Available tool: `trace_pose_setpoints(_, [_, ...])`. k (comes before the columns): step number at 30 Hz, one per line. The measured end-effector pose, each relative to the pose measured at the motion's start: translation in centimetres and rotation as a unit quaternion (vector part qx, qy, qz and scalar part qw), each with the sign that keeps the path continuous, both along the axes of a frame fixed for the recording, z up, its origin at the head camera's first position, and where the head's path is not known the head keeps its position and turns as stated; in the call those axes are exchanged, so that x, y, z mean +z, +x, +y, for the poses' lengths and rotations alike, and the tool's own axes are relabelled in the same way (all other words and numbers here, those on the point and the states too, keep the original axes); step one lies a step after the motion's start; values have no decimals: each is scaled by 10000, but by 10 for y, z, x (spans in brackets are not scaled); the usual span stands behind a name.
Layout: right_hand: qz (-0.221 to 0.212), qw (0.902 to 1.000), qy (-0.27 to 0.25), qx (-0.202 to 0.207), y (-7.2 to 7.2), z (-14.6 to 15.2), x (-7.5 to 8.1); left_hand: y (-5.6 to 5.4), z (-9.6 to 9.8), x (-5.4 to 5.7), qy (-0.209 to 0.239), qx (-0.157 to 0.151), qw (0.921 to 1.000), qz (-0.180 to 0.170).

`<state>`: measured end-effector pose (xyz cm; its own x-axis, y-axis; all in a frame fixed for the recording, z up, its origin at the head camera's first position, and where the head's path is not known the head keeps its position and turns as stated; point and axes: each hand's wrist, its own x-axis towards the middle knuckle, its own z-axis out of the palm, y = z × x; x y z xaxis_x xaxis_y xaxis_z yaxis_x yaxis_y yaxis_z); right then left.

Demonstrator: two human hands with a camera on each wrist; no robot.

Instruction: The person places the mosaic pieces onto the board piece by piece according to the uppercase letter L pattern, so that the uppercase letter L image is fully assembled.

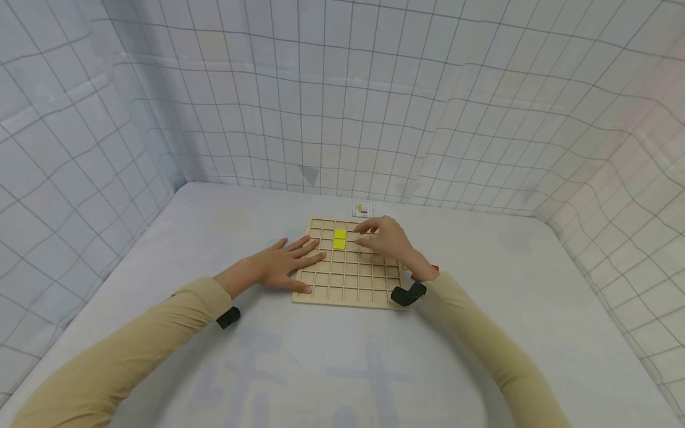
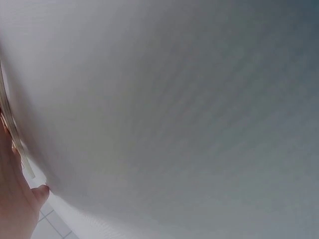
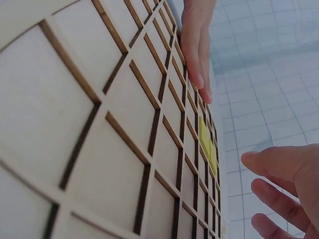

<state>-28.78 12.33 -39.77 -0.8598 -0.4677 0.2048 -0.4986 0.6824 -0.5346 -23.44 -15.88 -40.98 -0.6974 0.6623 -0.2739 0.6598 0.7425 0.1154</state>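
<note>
A pale wooden board (image 1: 342, 292) with a raised square grid lies on the white table. Two yellow square tiles (image 1: 339, 239) sit one behind the other in neighbouring cells of its upper part. Spread flat, my left hand (image 1: 280, 263) rests on the board's left edge, thumb near the front corner. Over the upper right of the board is my right hand (image 1: 389, 239), its thumb and fingers apart just right of the tiles. In the right wrist view, nothing shows between the fingers of the right hand (image 3: 286, 191). The left wrist view catches only part of the left hand (image 2: 17, 199).
A small card (image 1: 362, 209) with a coloured grid pattern lies behind the board. Something red (image 1: 435, 268) shows partly beneath my right wrist, beside the board's right edge. White grid-patterned cloth (image 1: 342, 107) walls in the table at the back and both sides.
</note>
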Motion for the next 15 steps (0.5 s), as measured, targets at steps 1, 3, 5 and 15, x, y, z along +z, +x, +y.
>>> trace_pose_setpoints(1, [5, 10000, -38, 8, 0, 4, 1, 0, 0, 0, 8, -1, 10000, 1])
trace_pose_setpoints(3, [47, 9999, -79, 44, 1, 11, 4, -1, 0, 0, 11, -4, 10000, 0])
trace_pose_setpoints(5, [83, 9999, -88, 45, 2, 19, 5, -1, 0, -1, 30, -2, 10000, -12])
trace_pose_setpoints(15, [177, 9998, -58, -92, 6, 61, 8, 0, 0, 1, 41, -7, 10000, -14])
